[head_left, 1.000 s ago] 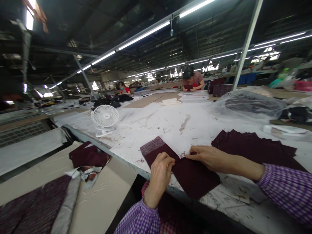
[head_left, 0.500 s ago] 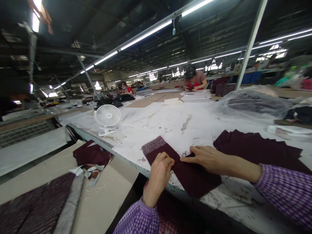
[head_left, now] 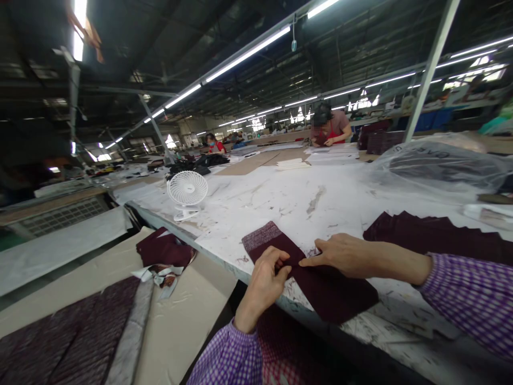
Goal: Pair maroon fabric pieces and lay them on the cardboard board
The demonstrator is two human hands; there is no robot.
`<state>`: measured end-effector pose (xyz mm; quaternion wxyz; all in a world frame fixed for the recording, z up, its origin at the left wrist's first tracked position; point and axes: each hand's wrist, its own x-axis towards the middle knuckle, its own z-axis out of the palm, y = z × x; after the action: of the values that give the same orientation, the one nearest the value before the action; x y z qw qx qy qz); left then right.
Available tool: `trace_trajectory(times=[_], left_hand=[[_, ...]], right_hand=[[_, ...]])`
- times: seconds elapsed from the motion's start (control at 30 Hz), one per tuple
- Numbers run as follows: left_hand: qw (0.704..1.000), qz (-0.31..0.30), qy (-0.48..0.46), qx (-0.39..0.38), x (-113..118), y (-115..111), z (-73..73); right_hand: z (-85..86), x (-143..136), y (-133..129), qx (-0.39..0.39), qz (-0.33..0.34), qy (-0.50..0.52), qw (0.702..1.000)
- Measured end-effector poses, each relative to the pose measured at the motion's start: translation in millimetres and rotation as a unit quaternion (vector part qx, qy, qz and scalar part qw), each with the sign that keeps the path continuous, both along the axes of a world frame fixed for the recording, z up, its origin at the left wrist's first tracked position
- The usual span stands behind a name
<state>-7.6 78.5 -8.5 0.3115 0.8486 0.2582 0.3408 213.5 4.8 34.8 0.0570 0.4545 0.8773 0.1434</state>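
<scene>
A dark maroon fabric piece (head_left: 336,297) with a speckled grey-pink end lies across the front edge of the white table. My left hand (head_left: 267,275) is over its middle, thumb and fingers curled with a small gap between their tips; nothing can be made out in them. My right hand (head_left: 340,256) rests on the same fabric, index finger pressed on a fold and thumb spread apart above it. Right of it, partly behind my right forearm, a fanned stack of maroon pieces (head_left: 425,232) lies on the table.
A small white fan (head_left: 187,189) stands near the table's left edge. Clear plastic wrapping (head_left: 441,166) lies at the right. Maroon scraps (head_left: 164,248) and a speckled fabric stack (head_left: 72,331) are at lower left. Across the table a person (head_left: 331,128) handles something dark.
The view has shifted, moving the scene rightward in the picture. My left thumb and fingertips have parted from their pinch on the fabric. My right hand stays at the fold.
</scene>
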Motion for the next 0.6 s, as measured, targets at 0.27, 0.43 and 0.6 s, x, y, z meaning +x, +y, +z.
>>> trace_trajectory(times=[0.27,0.43,0.6], left_hand=[[0.992,0.024,0.061,0.108,3,-10,-3.3],[0.99,0.02,0.066,0.124,1,-9,-4.3],[0.999,-0.011,-0.035,0.034,-6,1,-6.1]], right_hand=[[8.3,-3,4,-0.043,-0.008,-0.022,0.999],[14.9,-12,6,-0.046,-0.001,-0.016,0.999],[18.5,-22,1,0.001,0.024,-0.064,0.998]])
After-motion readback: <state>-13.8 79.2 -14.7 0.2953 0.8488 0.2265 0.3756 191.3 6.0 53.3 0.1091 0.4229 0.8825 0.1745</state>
